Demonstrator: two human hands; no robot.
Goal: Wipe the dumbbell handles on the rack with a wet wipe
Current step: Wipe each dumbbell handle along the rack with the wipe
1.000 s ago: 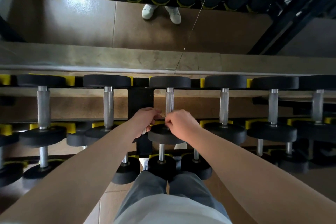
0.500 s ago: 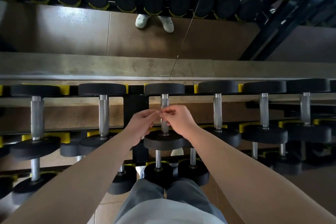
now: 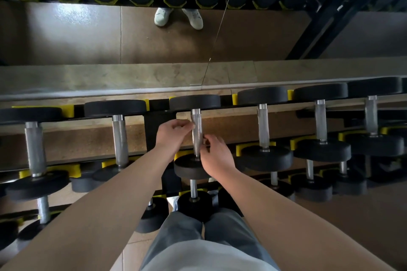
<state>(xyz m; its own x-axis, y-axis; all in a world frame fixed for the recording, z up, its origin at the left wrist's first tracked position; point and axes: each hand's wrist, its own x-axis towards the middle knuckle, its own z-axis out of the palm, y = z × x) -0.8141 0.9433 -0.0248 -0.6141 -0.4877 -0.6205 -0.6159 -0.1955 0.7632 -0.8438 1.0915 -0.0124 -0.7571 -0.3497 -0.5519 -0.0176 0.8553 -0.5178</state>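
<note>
The rack (image 3: pixel 157 121) holds a row of black dumbbells with knurled steel handles. Both my hands are at the middle dumbbell handle (image 3: pixel 196 125). My left hand (image 3: pixel 172 133) is left of the handle's upper half, with its fingertips pinching a small pale piece, seemingly the wet wipe (image 3: pixel 187 123). My right hand (image 3: pixel 214 155) is lower, on the handle's right side just above the near weight head (image 3: pixel 189 166). Its thumb and fingers are curled in a pinch against the handle. Little of the wipe shows.
Neighbouring handles (image 3: pixel 119 138) (image 3: pixel 263 126) stand to either side, and lower tiers of smaller dumbbells (image 3: pixel 195 204) sit near my legs. Behind the rack, a mirror reflects the floor, white shoes (image 3: pixel 178 16) and the dumbbell ends.
My hands were pinching together in front of the handle. They have separated: the left hand stays high on the handle's left, and the right has dropped to its lower right side.
</note>
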